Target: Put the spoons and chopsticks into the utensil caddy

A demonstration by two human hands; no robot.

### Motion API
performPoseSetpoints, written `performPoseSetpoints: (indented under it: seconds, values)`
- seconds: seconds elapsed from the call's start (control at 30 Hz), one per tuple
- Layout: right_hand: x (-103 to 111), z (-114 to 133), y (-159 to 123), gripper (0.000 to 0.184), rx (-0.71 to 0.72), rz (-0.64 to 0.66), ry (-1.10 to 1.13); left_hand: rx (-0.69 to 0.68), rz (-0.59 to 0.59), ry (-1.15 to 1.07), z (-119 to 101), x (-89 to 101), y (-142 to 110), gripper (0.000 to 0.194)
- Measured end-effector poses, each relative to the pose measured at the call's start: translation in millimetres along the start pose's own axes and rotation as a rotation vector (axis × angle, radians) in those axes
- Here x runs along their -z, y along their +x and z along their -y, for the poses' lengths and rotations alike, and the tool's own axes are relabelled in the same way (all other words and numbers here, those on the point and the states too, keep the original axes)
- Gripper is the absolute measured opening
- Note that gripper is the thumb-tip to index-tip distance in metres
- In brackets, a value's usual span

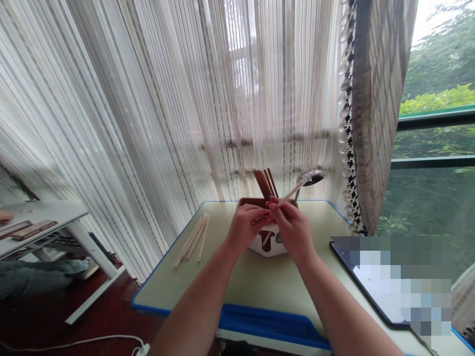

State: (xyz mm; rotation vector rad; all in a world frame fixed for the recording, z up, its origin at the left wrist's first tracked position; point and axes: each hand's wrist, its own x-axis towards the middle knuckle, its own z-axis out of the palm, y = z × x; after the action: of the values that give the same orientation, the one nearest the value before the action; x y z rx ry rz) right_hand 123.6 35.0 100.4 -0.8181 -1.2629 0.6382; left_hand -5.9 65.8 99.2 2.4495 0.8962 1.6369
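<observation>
My left hand (245, 226) and my right hand (293, 228) meet in front of a white utensil holder (267, 245) on the small table (260, 287). Both are closed around a light wooden chopstick (291, 194) that slants up to the right. Dark brown chopsticks (265, 183) stand upright in the holder. A metal slotted ladle (311, 177) also sticks out of it, behind my right hand. Several light wooden chopsticks (193, 238) lie flat on the table to the left of my left hand.
A tablet (389, 287) lies at the table's right side. Striped sheer curtains (166, 99) hang right behind the table, with a heavier drape (374, 109) and a window at right. A white desk (40, 222) stands at far left. A white cable (74, 342) runs on the dark floor.
</observation>
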Motion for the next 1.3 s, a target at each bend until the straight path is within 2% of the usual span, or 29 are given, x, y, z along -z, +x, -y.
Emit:
performPoseSetpoints:
  seconds: [0.17,0.27,0.33,0.5,0.6,0.7,0.83,0.93,1.0,1.1,1.17,1.23,1.3]
  values:
    - [-1.2,4.0,-1.9,0.035,-0.011,0.064,0.062,0.019,0.000,0.012,-1.0,3.0,-0.2,0.017]
    - [-0.3,7.9,-2.8,0.034,0.027,0.063,0.023,0.003,0.014,0.035,-1.8,2.1,-0.6,0.014]
    - [1.5,10.8,-3.2,0.030,0.096,0.023,-0.037,-0.009,0.017,0.098,-2.0,0.5,-1.0,0.011]
    - [7.3,16.4,-2.4,0.020,0.296,-0.169,-0.163,-0.034,-0.040,0.283,-1.5,-2.6,-2.9,0.008]
    - [9.5,16.8,-0.6,0.018,0.342,-0.213,-0.256,-0.023,-0.021,0.307,-1.9,-2.2,-3.2,0.007]
    - [10.7,13.8,1.3,0.019,0.341,-0.196,-0.340,-0.009,-0.010,0.255,-2.9,-0.7,-2.4,0.007]
    - [11.2,7.8,3.2,0.019,0.336,-0.113,-0.356,-0.015,-0.041,0.138,-2.4,1.0,-1.7,0.012]
    - [10.9,6.1,3.1,0.020,0.315,-0.095,-0.370,-0.017,-0.026,0.115,-0.4,1.1,-2.2,0.008]
    - [10.8,6.0,3.0,0.022,0.318,-0.163,-0.389,0.011,-0.060,0.136,0.7,1.0,-2.8,0.005]
    - [12.0,3.3,5.0,0.027,0.351,-0.394,-0.434,0.086,-0.180,0.202,1.1,1.3,-3.7,0.005]
    - [13.9,-1.2,8.0,0.034,0.338,-0.496,-0.464,0.139,-0.261,0.261,1.8,2.3,-4.3,0.003]
    - [16.2,-6.0,11.4,0.036,0.282,-0.458,-0.487,0.197,-0.313,0.324,3.6,3.7,-4.9,0.002]
    - [18.0,-8.9,13.4,0.029,0.226,-0.366,-0.501,0.245,-0.322,0.360,6.4,5.3,-5.6,0.004]
